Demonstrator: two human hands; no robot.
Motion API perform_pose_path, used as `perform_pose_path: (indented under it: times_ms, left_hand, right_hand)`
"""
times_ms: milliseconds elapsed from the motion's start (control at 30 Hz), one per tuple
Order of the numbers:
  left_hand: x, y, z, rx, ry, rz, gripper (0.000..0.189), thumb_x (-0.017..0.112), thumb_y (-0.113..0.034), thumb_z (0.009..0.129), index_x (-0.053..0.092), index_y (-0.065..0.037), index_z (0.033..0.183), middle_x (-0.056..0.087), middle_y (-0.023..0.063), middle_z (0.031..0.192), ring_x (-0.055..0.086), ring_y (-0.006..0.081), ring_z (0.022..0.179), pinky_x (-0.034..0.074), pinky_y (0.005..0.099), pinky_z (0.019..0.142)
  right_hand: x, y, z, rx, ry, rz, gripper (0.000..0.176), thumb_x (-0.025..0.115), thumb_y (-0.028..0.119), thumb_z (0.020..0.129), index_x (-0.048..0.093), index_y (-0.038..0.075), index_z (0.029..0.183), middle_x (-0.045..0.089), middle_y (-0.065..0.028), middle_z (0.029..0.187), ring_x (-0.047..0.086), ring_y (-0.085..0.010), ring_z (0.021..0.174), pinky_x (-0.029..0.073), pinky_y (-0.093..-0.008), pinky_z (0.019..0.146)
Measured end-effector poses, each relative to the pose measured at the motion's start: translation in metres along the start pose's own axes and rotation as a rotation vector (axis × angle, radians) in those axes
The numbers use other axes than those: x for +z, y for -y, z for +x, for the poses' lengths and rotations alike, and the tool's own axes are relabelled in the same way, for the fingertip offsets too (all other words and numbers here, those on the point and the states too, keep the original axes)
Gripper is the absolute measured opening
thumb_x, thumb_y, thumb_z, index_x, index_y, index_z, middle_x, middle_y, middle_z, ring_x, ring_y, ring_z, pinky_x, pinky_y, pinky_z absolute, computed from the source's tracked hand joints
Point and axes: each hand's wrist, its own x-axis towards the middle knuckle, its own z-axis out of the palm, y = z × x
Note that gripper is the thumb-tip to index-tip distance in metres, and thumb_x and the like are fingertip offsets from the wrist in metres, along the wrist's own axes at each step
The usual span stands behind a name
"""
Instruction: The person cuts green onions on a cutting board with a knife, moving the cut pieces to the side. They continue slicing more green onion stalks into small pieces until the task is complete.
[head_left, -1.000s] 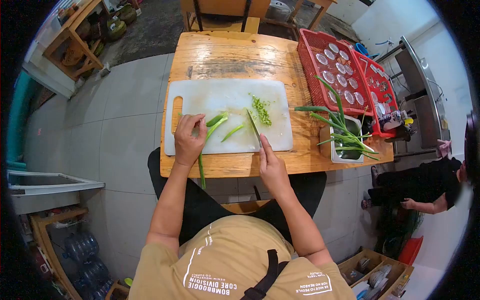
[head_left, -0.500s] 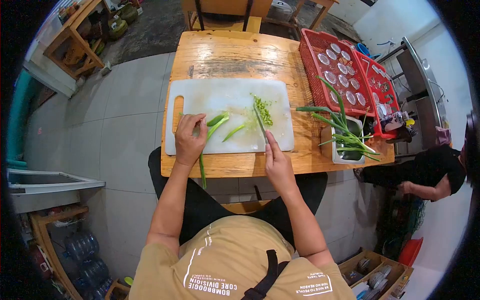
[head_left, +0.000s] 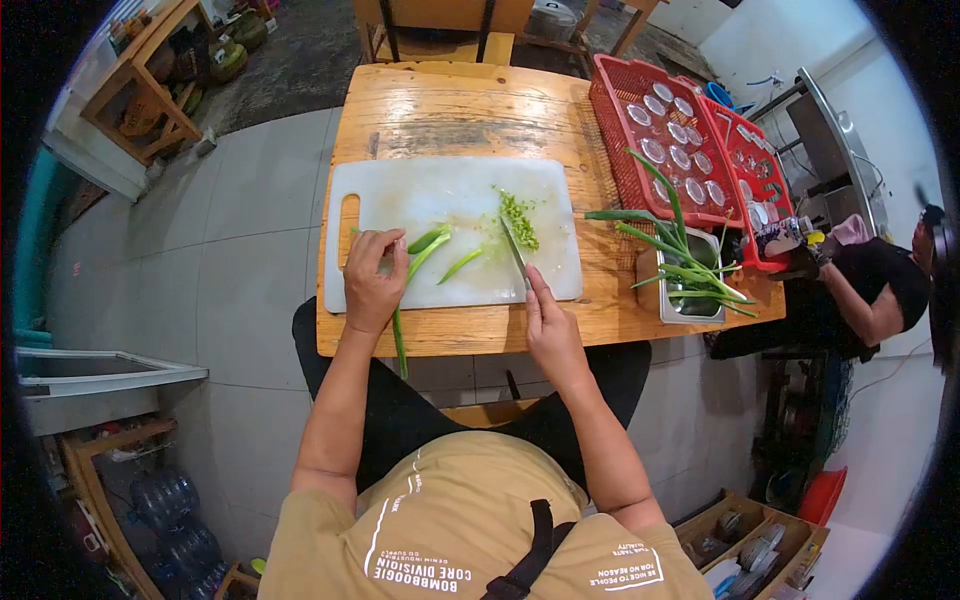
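On the white cutting board (head_left: 400, 190), my left hand (head_left: 374, 285) has its fingers curled over green onion stalks (head_left: 428, 250). A long green end hangs below the hand, past the table's front edge. My right hand (head_left: 553, 328) grips a knife (head_left: 514, 246), its blade lying along the left side of a small heap of chopped green onion (head_left: 520, 220). Between the hands a single cut green piece (head_left: 460, 265) rests on the board.
The board is on a wooden table (head_left: 450, 100). At its right, a metal container (head_left: 692, 312) carries more green onions (head_left: 690, 265). Behind it stands a red basket (head_left: 612, 100) with several clear round cups (head_left: 653, 150). Further right is another person (head_left: 870, 290) beside a second red basket.
The view has shifted slightly. My hands, the knife and the green onions keep nearly the same places on the board. The other person at right has leaned in, reaching an arm toward the red basket.
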Motion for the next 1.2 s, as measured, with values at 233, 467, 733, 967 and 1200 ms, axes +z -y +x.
perform_pose_path:
  times_ms: [233,467,733,967,1200]
  left_hand:
    - [-0.002,0.002,-0.001,-0.008,0.005,0.003,0.013,0.072,-0.001,0.098,0.074,-0.001,0.11,0.069,0.0138,0.095,0.068,0.028,0.086,0.057,0.0379,0.08]
    - [0.001,-0.002,0.002,0.01,0.0,-0.006,0.013,0.072,-0.001,0.097,0.074,-0.002,0.11,0.069,0.0128,0.094,0.068,0.0281,0.086,0.057,0.0393,0.08]
    - [-0.001,-0.004,0.001,0.02,0.017,-0.019,0.013,0.073,-0.003,0.095,0.073,-0.002,0.108,0.068,0.0114,0.092,0.066,0.0284,0.088,0.055,0.0414,0.079]
    - [-0.001,-0.004,0.002,0.077,0.039,-0.004,0.013,0.073,-0.003,0.093,0.073,-0.003,0.106,0.068,0.0117,0.091,0.065,0.0302,0.088,0.054,0.0429,0.081]
    - [0.001,-0.022,-0.003,0.164,0.171,0.072,0.015,0.076,-0.011,0.093,0.074,-0.004,0.106,0.068,0.0122,0.098,0.065,0.0334,0.097,0.052,0.0455,0.089]
  right_hand:
    - [-0.006,0.012,-0.01,-0.012,0.018,0.027,0.05,0.05,0.026,0.116,0.046,0.025,0.166,0.066,-0.032,0.076,0.068,-0.0508,0.074,0.052,-0.0556,0.07]
    - [0.014,-0.011,-0.017,-0.073,0.012,0.003,0.05,0.052,0.024,0.116,0.047,0.025,0.165,0.066,-0.0322,0.077,0.07,-0.0481,0.073,0.053,-0.0526,0.07]
    - [0.004,0.006,-0.006,-0.021,0.019,0.119,0.047,0.053,0.024,0.115,0.052,0.023,0.161,0.068,-0.0323,0.079,0.071,-0.0486,0.076,0.054,-0.0534,0.072]
    - [0.009,-0.004,0.017,-0.076,-0.076,0.124,0.045,0.055,0.026,0.114,0.055,0.02,0.159,0.07,-0.0346,0.087,0.073,-0.0499,0.085,0.056,-0.0526,0.077]
    - [0.008,0.002,0.018,-0.084,-0.069,0.169,0.044,0.054,0.027,0.114,0.057,0.018,0.157,0.071,-0.0347,0.092,0.073,-0.0513,0.091,0.057,-0.0531,0.08]
